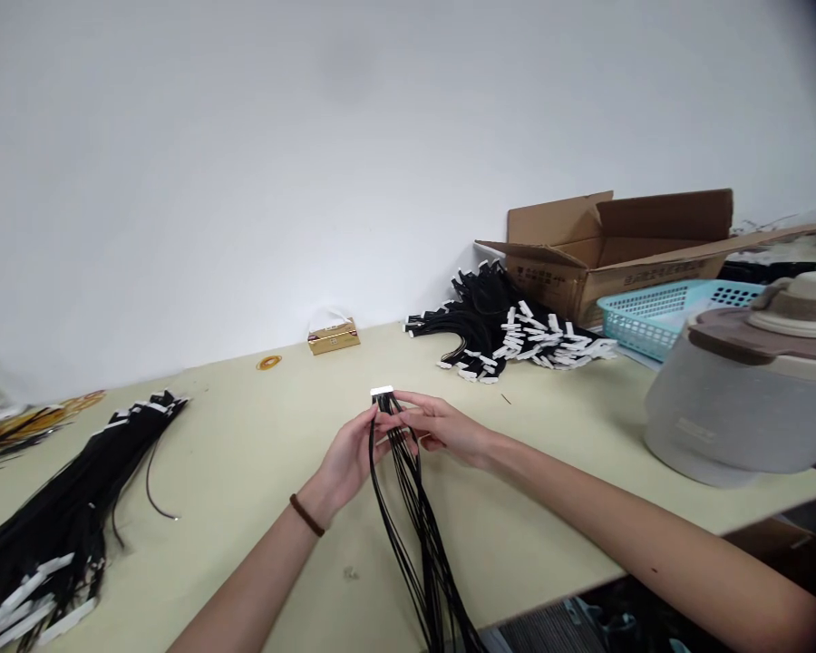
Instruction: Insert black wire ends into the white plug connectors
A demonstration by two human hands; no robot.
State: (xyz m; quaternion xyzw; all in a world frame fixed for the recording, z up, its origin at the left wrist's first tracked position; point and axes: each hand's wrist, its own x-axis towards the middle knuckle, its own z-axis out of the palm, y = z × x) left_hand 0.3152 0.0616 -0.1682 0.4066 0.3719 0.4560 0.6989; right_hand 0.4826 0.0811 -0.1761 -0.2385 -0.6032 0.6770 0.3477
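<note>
Both my hands meet over the middle of the pale table (pixel 258 453). My left hand (pixel 351 458), with a brown band on the wrist, pinches a bundle of thin black wires (pixel 418 535) just below its white connector (pixel 382 392). My right hand (pixel 435 424) is closed on the same wires from the right, fingers spread among the strands. The wires hang down from the hands and run over the table's front edge toward me.
A heap of black wire harnesses with white connectors (pixel 503 331) lies at the back right, another long pile (pixel 61 526) at the left. An open cardboard box (pixel 605 249), a light blue basket (pixel 659 313), a grey lidded jug (pixel 741 399) and a small gold box (pixel 333 336) stand around.
</note>
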